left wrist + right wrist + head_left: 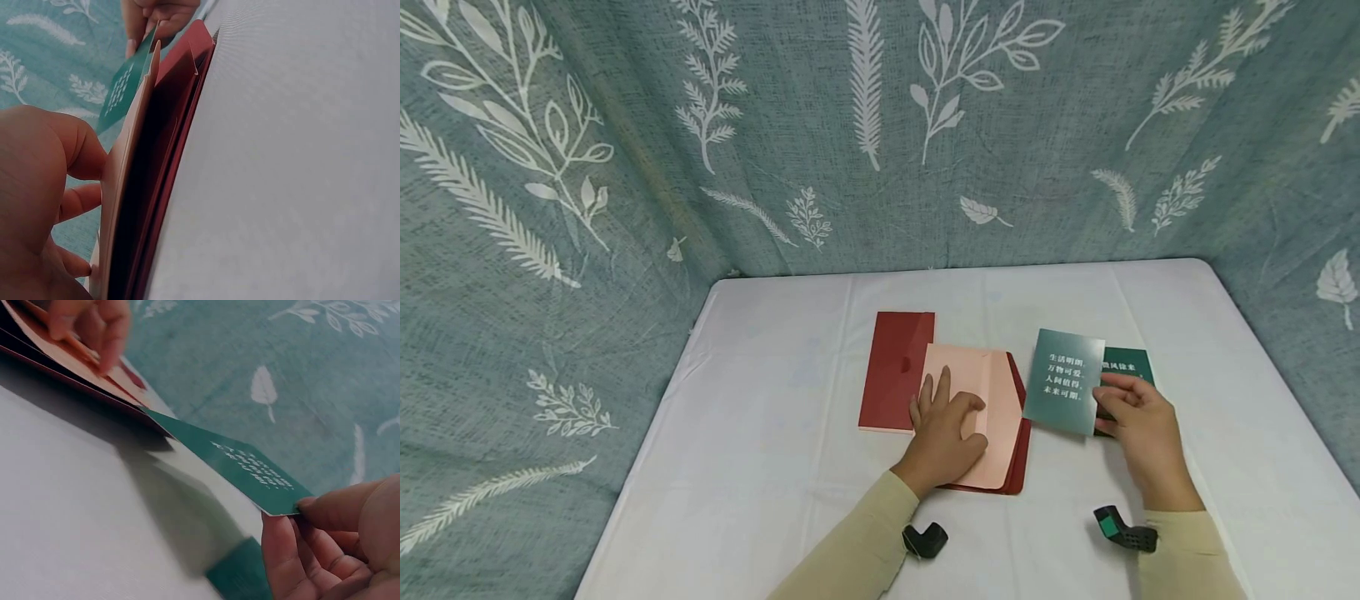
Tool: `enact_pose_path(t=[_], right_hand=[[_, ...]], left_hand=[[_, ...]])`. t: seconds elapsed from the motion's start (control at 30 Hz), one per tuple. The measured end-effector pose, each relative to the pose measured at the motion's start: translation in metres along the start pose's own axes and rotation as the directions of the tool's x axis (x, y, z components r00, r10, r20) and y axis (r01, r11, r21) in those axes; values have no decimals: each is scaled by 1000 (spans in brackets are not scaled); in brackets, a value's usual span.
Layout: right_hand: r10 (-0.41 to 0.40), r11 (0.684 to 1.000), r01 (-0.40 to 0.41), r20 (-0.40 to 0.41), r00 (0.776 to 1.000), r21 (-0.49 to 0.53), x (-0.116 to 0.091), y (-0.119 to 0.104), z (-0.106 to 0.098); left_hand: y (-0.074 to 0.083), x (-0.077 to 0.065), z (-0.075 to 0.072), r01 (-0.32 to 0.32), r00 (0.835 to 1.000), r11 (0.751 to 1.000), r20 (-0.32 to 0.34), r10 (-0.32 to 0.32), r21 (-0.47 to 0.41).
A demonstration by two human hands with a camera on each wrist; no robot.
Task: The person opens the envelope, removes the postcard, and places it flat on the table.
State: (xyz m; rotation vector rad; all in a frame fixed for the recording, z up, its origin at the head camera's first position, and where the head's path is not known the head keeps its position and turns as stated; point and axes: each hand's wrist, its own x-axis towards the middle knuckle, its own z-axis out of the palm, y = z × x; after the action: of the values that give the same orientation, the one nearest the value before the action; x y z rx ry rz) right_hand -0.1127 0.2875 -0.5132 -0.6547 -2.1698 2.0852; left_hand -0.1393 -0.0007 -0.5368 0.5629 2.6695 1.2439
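My right hand (1150,433) pinches a green card (1063,382) with white lettering between thumb and fingers, holding it above the table. The card's far edge meets the mouth of a pink-sided envelope (966,367), as the right wrist view shows. On that envelope rests my left hand (942,437), its fingertips pressing the pink face and its fingers spread. Red envelopes (187,59) lie beneath it, and the left wrist view shows a dark gap between the layers. A second green card (1127,360) lies behind my right hand, partly hidden by the held card and the fingers.
Another red envelope (895,367) lies left of the pink-sided one and is partly overlapped by it. All of it is on a white-covered table (760,417). A blue-green leaf-patterned curtain (820,142) hangs along the back and sides.
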Motion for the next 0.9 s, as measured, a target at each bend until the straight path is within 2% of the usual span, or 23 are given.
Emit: enact_pose_path(t=[0.1, 0.3, 0.43, 0.57, 0.73, 0.9], right_hand=[[16, 1000, -15, -51, 999, 18, 1, -3, -8], [45, 999, -46, -149, 988, -8, 5, -4, -22], [80, 996, -72, -193, 978, 45, 7, -3, -28], [100, 994, -90, -227, 969, 56, 9, -3, -32], [116, 993, -117, -270, 956, 13, 12, -2, -35], [106, 984, -143, -295, 949, -107, 12, -2, -37]], left_hand=[[0, 0, 0, -3, 1000, 1000, -1, 3, 1], [0, 1, 0, 2, 1000, 1000, 2, -2, 1], [0, 1, 0, 4, 1000, 1000, 3, -4, 3], [0, 1, -1, 5, 1000, 1000, 2, -5, 8], [1, 1, -1, 6, 1000, 1000, 3, -6, 7], [1, 0, -1, 8, 1000, 1000, 6, -8, 4]])
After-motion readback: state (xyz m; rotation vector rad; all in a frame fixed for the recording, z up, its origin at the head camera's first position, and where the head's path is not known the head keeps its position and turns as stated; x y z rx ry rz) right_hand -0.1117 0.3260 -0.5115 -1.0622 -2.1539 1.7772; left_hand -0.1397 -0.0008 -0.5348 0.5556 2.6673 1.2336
